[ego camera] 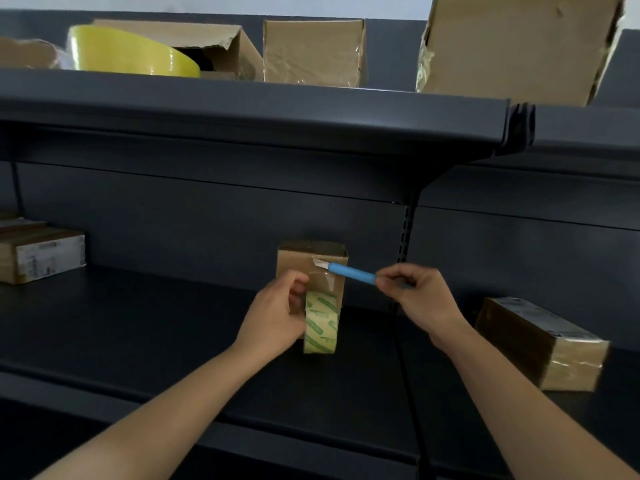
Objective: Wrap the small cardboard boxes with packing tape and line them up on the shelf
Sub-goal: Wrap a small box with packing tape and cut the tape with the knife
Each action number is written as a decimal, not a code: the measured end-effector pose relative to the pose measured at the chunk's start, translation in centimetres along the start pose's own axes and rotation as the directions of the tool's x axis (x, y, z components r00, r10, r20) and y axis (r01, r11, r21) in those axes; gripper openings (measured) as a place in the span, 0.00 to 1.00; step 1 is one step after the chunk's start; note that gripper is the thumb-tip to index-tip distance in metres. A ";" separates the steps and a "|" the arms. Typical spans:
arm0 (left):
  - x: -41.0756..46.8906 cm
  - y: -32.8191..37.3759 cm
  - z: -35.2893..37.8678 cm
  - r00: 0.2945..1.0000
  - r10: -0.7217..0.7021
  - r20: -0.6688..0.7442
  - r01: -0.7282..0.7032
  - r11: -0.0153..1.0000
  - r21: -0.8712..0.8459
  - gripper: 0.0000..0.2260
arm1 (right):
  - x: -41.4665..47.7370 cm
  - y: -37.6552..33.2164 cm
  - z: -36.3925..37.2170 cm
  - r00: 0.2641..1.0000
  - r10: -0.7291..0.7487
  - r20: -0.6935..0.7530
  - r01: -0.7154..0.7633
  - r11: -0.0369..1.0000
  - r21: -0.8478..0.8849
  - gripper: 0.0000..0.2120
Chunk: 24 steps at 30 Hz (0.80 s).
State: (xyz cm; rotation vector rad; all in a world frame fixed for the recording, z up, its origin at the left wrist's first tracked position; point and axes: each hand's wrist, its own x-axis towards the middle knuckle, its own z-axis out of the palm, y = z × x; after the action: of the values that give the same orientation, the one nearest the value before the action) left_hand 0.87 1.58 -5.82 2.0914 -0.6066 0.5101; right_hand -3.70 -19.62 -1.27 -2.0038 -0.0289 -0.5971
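A small cardboard box [301, 259] stands upright on the dark lower shelf [138, 323]. A roll of clear packing tape [320, 322] with green print hangs in front of it, its strip stuck up the box's front. My left hand [277, 313] grips the roll from the left. My right hand [415, 292] pinches a blue-handled knife [351, 273]; its blade tip lies at the tape near the box's upper front.
A taped box [543, 344] lies on the lower shelf at right, and labelled boxes [38, 254] sit at far left. The upper shelf [242, 109] carries a yellow tape roll [131, 53], an open torn box [221, 43] and two wrapped boxes [313, 51].
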 end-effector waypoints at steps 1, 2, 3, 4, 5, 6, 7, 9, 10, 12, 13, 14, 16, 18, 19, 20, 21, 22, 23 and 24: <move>0.0 0.0 0.2 1.000 -0.009 0.016 0.009 1.000 -0.021 0.18 | 0.0 0.2 -0.1 1.000 -0.009 -0.002 0.009 1.000 -0.015 0.05; -0.1 0.0 0.4 1.000 -0.012 0.025 0.013 1.000 -0.027 0.18 | 0.0 0.4 -0.2 1.000 -0.016 -0.005 0.016 0.999 -0.035 0.05; 0.0 0.0 0.6 1.000 -0.011 0.025 0.011 1.000 -0.026 0.18 | 0.0 0.6 -0.4 1.000 -0.023 -0.009 0.022 0.998 -0.058 0.05; 0.0 -0.1 0.7 1.000 -0.011 0.016 0.012 1.000 -0.026 0.18 | 0.0 0.7 -0.6 1.000 -0.027 -0.012 0.026 0.996 -0.081 0.05; 0.0 -0.2 0.9 1.000 -0.011 -0.002 0.011 1.000 -0.029 0.17 | -0.1 0.8 -0.8 0.999 -0.032 -0.013 0.030 0.994 -0.104 0.05; 0.0 -0.2 1.0 1.000 -0.007 -0.025 0.006 1.000 -0.025 0.17 | -0.2 0.9 -0.9 0.999 -0.038 -0.011 0.037 0.992 -0.121 0.05; 0.1 -0.2 1.2 0.999 0.005 -0.050 -0.005 1.000 -0.013 0.15 | -0.2 1.0 -1.0 0.999 -0.047 -0.002 0.046 0.990 -0.134 0.05; 0.3 -0.2 1.5 0.995 0.027 -0.094 -0.027 1.000 -0.004 0.13 | -0.4 1.1 -0.9 0.998 -0.062 0.021 0.065 0.986 -0.154 0.03; 0.3 -0.1 1.6 0.994 0.030 -0.110 -0.032 0.999 -0.017 0.12 | -0.5 1.0 -0.9 0.998 -0.065 0.025 0.068 0.984 -0.168 0.03; 0.5 -0.2 1.7 0.992 0.029 -0.126 -0.037 0.998 -0.059 0.11 | -0.5 1.0 -0.9 0.998 -0.064 0.029 0.069 0.979 -0.194 0.07; 0.6 -0.2 1.8 0.991 0.028 -0.131 -0.038 0.996 -0.077 0.11 | -0.5 1.0 -1.0 0.997 -0.063 0.042 0.071 0.977 -0.200 0.10; 0.7 -0.3 1.8 0.991 0.024 -0.135 -0.037 0.995 -0.095 0.11 | -0.5 1.0 -1.0 0.996 -0.061 0.061 0.073 0.976 -0.207 0.12; 0.8 -0.5 1.8 0.989 0.019 -0.145 -0.038 0.991 -0.129 0.11 | -0.5 0.9 -1.1 0.994 -0.060 0.088 0.083 0.956 -0.281 0.14; 0.9 -0.7 1.9 0.986 0.013 -0.164 -0.039 0.987 -0.158 0.11 | -0.4 0.9 -1.0 0.990 -0.100 0.103 0.134 0.901 -0.412 0.17; 0.9 -0.8 1.9 0.985 0.008 -0.174 -0.039 0.984 -0.173 0.11 | -0.3 1.0 -1.0 0.983 -0.141 0.117 0.179 0.870 -0.459 0.16; 0.9 -0.9 2.0 0.983 0.002 -0.181 -0.037 0.982 -0.187 0.11 | -0.3 1.1 -0.9 0.973 -0.188 0.135 0.230 0.842 -0.487 0.14; 1.0 -1.0 2.1 0.983 -0.005 -0.186 -0.033 0.980 -0.198 0.11 | -0.3 1.2 -0.9 0.961 -0.232 0.152 0.277 0.817 -0.506 0.13; 1.0 -1.1 2.1 0.982 -0.011 -0.189 -0.029 0.977 -0.210 0.11 | -0.3 1.3 -1.0 0.950 -0.268 0.164 0.313 0.792 -0.523 0.13; 1.1 -1.1 2.2 0.981 -0.019 -0.191 -0.024 0.974 -0.224 0.11 | -0.4 1.3 -1.0 0.941 -0.294 0.169 0.337 0.767 -0.545 0.13; 1.1 -1.2 2.2 0.981 -0.027 -0.191 -0.020 0.972 -0.236 0.11 | -0.4 1.3 -1.1 0.935 -0.311 0.173 0.352 0.740 -0.574 0.13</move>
State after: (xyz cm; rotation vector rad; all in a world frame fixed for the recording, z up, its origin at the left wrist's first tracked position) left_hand 2.75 0.04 -7.12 1.7931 -0.5231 0.6005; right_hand -4.16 -21.11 -2.06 -2.6707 -0.2773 -0.8443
